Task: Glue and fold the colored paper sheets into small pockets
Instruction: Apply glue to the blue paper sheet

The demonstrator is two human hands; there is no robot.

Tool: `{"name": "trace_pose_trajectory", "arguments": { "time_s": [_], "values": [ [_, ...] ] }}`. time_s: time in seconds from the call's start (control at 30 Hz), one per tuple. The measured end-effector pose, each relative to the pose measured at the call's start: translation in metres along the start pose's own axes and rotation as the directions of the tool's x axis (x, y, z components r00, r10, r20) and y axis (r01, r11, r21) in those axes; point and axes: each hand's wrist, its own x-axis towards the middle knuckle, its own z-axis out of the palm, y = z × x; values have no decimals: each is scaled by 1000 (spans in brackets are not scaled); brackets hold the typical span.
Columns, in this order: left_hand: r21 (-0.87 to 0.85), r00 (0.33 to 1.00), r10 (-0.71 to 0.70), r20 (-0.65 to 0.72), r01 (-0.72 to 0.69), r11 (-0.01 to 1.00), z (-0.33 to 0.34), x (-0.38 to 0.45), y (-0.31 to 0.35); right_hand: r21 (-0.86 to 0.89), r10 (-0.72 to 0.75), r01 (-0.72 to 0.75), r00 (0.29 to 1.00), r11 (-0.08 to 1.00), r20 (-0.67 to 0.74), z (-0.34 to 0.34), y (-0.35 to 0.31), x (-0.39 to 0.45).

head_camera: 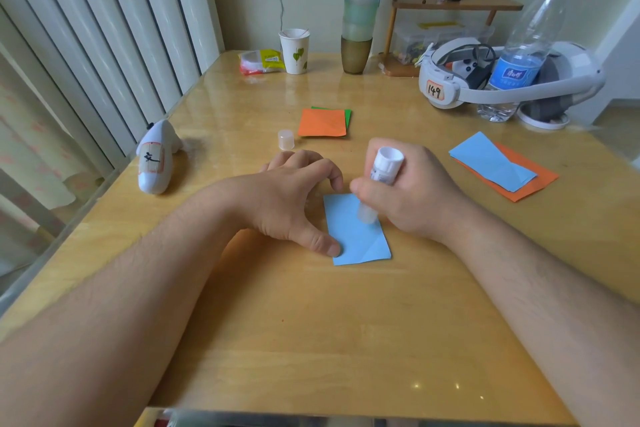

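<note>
Wooden table (311,322) | left hand (291,198) pins blue sheet (360,239) | right hand (405,194) grips glue stick (381,180)

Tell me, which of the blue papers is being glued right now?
The blue paper nearest the person, under both hands: the glue stick presses on it. The other blue sheet lies untouched on orange paper at right.

Over on the wooden desk (311,322) a white plush toy (156,158) lies at the left edge, a paper cup (294,51) stands at the back beside a tall cup stack (360,10), and a water bottle (526,48) stands against a white headset (502,80).
</note>
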Motion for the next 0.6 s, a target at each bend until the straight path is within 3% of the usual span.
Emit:
{"name": "trace_pose_trajectory", "arguments": {
  "time_s": [0.17, 0.6],
  "values": [
    [20, 1000, 27, 6, -27, 999, -1, -1, 2, 10, -29, 28, 989, 1000, 142, 15, -4, -3],
    [28, 1000, -24, 15, 24, 999, 0, -1, 0, 16, -5, 2, 979, 1000, 204, 22, -7, 0]
  ]
}}
